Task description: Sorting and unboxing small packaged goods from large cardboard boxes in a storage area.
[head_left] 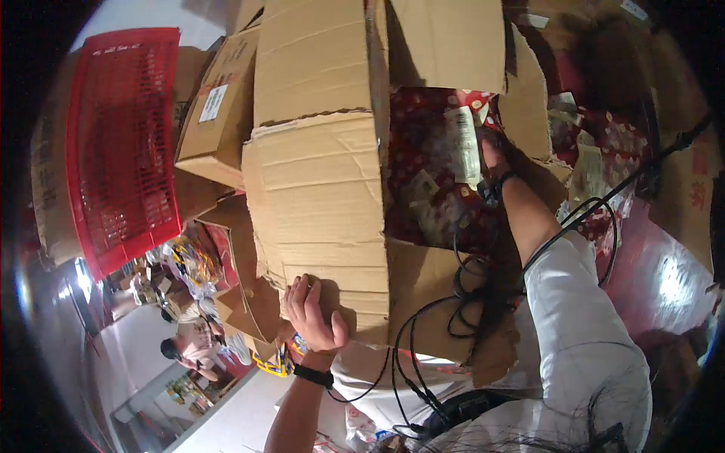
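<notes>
Already our left hand clamps the cardboard flap aside; our right hand, grip hidden, reaches among red packets inside, none lifted yet.

I see a big brown cardboard box, open, flaps up and torn at the edges. My left hand grips its near lower flap; my right hand reaches inside among red patterned packets, beside a pale paper slip.
</notes>
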The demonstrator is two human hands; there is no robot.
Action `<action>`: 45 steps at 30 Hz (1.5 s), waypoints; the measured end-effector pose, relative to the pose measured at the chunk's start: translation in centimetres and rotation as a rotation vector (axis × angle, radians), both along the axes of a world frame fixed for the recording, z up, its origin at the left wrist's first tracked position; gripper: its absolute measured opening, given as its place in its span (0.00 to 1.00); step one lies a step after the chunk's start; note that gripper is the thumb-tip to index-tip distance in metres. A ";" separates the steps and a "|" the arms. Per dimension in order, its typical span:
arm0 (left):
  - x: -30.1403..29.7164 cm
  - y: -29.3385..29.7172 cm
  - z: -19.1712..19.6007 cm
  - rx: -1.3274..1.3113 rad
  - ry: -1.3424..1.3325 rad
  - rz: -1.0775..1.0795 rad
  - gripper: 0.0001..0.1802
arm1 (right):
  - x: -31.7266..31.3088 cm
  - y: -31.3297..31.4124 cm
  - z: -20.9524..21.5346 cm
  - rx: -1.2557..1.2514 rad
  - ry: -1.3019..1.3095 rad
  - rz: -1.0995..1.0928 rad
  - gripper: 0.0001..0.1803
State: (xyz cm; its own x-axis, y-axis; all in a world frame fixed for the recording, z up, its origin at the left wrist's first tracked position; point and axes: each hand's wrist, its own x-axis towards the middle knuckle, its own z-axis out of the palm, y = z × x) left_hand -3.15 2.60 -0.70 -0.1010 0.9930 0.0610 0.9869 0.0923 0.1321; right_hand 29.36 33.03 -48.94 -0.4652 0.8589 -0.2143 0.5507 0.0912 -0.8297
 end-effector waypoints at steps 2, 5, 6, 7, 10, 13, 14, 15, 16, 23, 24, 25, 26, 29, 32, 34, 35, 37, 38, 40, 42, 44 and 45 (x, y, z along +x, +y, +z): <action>-0.1 -0.1 0.0 -0.011 -0.003 -0.003 0.33 | -0.8 0.2 0.7 -0.078 -0.131 0.027 0.26; -0.2 -0.1 0.0 -0.018 -0.016 -0.003 0.33 | -2.9 0.4 1.7 -0.173 -0.428 0.116 0.26; -0.1 -0.2 0.0 -0.009 -0.019 -0.009 0.33 | -3.7 0.3 1.8 -0.132 -0.453 0.108 0.27; 0.0 -0.2 0.0 -0.013 -0.012 -0.001 0.33 | -4.3 -0.3 1.8 -0.125 -0.504 0.088 0.26; 0.1 0.0 0.3 -0.011 0.029 0.000 0.32 | -5.6 -1.3 2.1 0.320 -0.387 -0.267 0.25; 0.3 0.1 0.4 -0.038 0.016 0.003 0.32 | -5.3 -0.7 4.4 0.126 -0.289 -0.136 0.19; 0.3 0.1 0.5 -0.040 0.003 0.003 0.32 | -5.0 -0.1 5.9 0.018 -0.366 -0.046 0.21; 0.3 0.2 0.4 -0.036 -0.010 0.000 0.32 | -4.8 0.5 7.9 -0.035 -0.435 0.100 0.23; 0.3 0.1 0.4 -0.033 -0.013 0.008 0.32 | -4.7 1.2 10.2 -0.184 -0.521 0.163 0.25; 0.0 0.3 0.1 0.033 -0.007 -0.041 0.32 | -5.7 0.2 22.1 -0.701 0.541 -0.162 0.44; 0.0 0.4 0.1 0.045 -0.011 -0.046 0.32 | -5.7 0.0 22.7 -0.767 0.443 -0.170 0.48; 0.1 0.4 0.1 0.051 -0.013 -0.051 0.32 | -5.3 -0.1 23.0 -0.758 0.440 -0.175 0.48; 0.1 0.4 0.1 0.055 -0.013 -0.064 0.32 | -5.2 -0.1 23.1 -0.814 0.344 -0.115 0.42; 0.2 0.2 0.2 0.022 -0.001 -0.028 0.33 | -5.3 0.3 22.2 -0.979 0.064 0.070 0.26; 0.1 0.1 0.1 0.007 -0.012 -0.013 0.33 | -6.8 1.2 19.6 -0.956 -0.022 0.113 0.27; 0.0 -0.1 0.0 0.009 -0.026 0.001 0.33 | -6.7 1.5 17.0 -0.844 -0.228 0.244 0.22; -0.1 -0.2 0.0 0.003 -0.016 -0.005 0.34 | -6.8 1.6 15.7 -0.789 -0.314 0.283 0.21; -0.2 -0.2 0.0 -0.004 -0.002 -0.005 0.34 | -6.7 1.5 13.0 -0.721 -0.423 0.303 0.19; -0.2 -0.2 0.0 -0.007 -0.008 -0.007 0.34 | -6.7 1.3 11.9 -0.697 -0.477 0.295 0.18; -0.2 -0.1 0.1 -0.012 -0.010 -0.013 0.34 | -6.6 1.0 10.4 -0.250 -0.517 0.728 0.13; -0.2 0.0 0.2 -0.038 -0.003 -0.033 0.32 | -6.8 0.6 10.0 -0.432 -0.527 0.429 0.08; -0.1 0.1 0.3 -0.025 0.013 -0.034 0.32 | -6.9 0.3 10.6 0.226 -0.583 0.820 0.08; -0.1 0.1 0.3 -0.028 0.017 -0.031 0.32 | -7.0 0.2 11.1 0.365 -0.577 0.863 0.07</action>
